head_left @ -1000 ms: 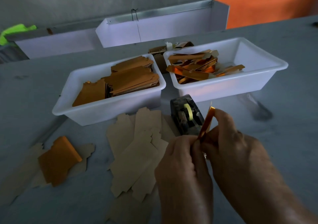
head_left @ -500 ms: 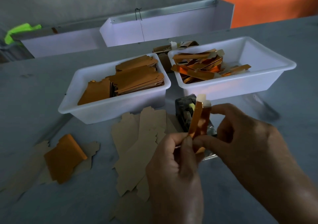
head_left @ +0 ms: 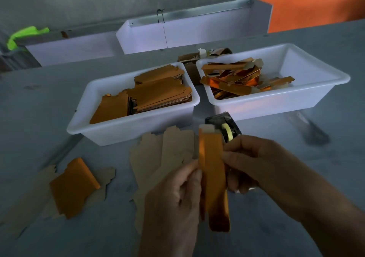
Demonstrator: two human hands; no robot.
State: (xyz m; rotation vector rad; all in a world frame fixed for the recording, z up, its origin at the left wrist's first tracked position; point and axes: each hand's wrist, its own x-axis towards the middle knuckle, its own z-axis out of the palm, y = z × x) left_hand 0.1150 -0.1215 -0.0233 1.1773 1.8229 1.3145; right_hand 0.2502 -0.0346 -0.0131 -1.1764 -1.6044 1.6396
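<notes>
orange folded card sleeve (head_left: 212, 169) stands upright between both hands above the table (head_left: 296, 237), left hand (head_left: 173, 201) pinching its left edge, right hand (head_left: 256, 164) fingers curled round its right side, just before the tape dispenser (head_left: 227, 126)

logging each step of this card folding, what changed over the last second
The folded orange card, edge-on a second ago, was turned so its broad face shows, standing upright between the hands. The left hand and right hand keep pinching it. The left bin, the right bin, the tape dispenser and the loose flat cards stayed put.
</notes>
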